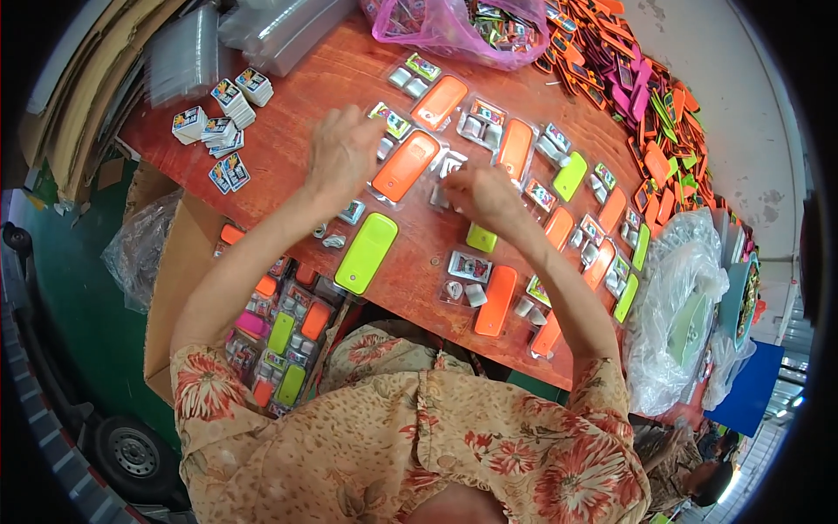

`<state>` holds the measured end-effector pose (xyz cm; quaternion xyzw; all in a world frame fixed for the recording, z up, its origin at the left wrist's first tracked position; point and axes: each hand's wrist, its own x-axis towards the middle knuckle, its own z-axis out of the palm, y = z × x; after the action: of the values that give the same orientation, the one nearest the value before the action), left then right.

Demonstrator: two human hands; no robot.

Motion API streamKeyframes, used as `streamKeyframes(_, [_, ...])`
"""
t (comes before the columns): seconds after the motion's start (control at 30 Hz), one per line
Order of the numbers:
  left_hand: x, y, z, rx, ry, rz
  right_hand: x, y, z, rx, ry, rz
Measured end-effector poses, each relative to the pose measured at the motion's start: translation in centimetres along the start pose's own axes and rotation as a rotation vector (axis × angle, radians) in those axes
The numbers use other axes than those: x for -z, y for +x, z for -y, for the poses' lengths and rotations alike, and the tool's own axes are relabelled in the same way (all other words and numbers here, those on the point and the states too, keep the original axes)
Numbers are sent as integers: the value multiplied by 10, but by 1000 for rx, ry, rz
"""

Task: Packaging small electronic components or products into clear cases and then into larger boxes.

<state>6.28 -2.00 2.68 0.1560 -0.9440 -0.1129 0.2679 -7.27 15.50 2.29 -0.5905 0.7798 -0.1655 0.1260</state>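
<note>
Clear packs (496, 301) laid out across red table (292, 113)

Your left hand (346, 153): fingers bent, at the upper left edge of an orange-case pack (406, 166), beside its sachet (389, 120); can't tell if it grips anything. Your right hand (484, 192): fingers curled in over white parts (452, 163) just right of that pack; grasp hidden, can't tell. That pack lies flat between your hands. Lime case (367, 253) closer to you, near your left forearm. More packs to your right. Card stacks (231, 105) far left, pink bag (428, 31) at far edge, loose cases (655, 113) heaped far right. Box (183, 288) of packs at your left.
</note>
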Motion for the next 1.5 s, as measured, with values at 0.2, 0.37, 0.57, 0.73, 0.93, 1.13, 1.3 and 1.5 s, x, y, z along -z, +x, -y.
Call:
streamKeyframes(0.2, [-9, -26, -52, -265, -160, 135, 11, -21, -7, -83, 188, -42])
streamKeyframes(0.37, [-23, -29, -62, -293, -110, 292, -8, -23, -4, -65, 67, -101])
streamKeyframes(0.57, [-29, -28, -67, -279, -71, 334, -16, -27, 11, 119, -419, -168])
streamKeyframes(0.73, [-34, -15, -64, -214, -81, 359, -25, -23, 7, 51, -441, -234])
streamKeyframes(0.93, [-32, -21, -72, -110, -65, 360, 6, -59, 21, 34, 76, -280])
streamKeyframes(1.13, [-23, -32, -68, -10, -186, 211, -26, -122, 65, 74, -78, -111])
streamKeyframes(1.3, [11, -46, -63, 65, -271, 132, -33, -126, 69, 73, -46, -218])
streamKeyframes(1.5, [28, -95, -85, 25, -260, 140, -46, -131, 68, 117, -130, -252])
